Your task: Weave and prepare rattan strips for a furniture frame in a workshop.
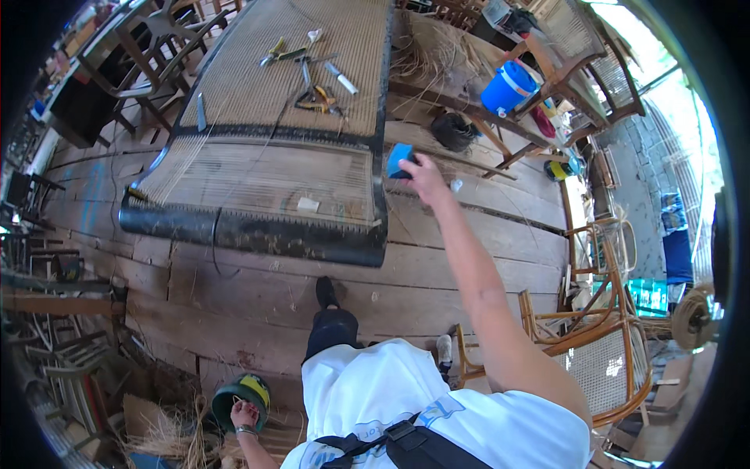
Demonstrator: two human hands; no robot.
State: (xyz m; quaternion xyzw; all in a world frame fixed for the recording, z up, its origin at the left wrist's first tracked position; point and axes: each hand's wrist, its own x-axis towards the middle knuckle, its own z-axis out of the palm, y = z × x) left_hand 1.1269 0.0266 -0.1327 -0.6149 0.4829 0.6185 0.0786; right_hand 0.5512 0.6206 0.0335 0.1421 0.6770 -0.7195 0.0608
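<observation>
My right hand point(426, 178) is stretched forward and closed around a small blue-and-black block point(399, 160), just beyond the right edge of a long woven cane seat point(234, 113) with a black frame. At the lower left, my left hand point(244, 414) hangs over a dark green bucket point(224, 405) with a yellow patch. Its fingers are curled, and what they grip is hard to make out. Strung strands fill the near section of the seat, where a small white piece point(308, 205) lies. Pliers point(316, 103), a white-handled tool point(341, 79) and a blade point(201, 112) rest on the denser weave.
Beyond the seat's right side stands a wooden bench point(437, 94) with loose cane fibres and a blue water jug point(509, 87). A rattan chair point(598, 352) is at the right. Dry strands point(176, 434) pile up beside the bucket. Wooden planks point(469, 234) form the floor.
</observation>
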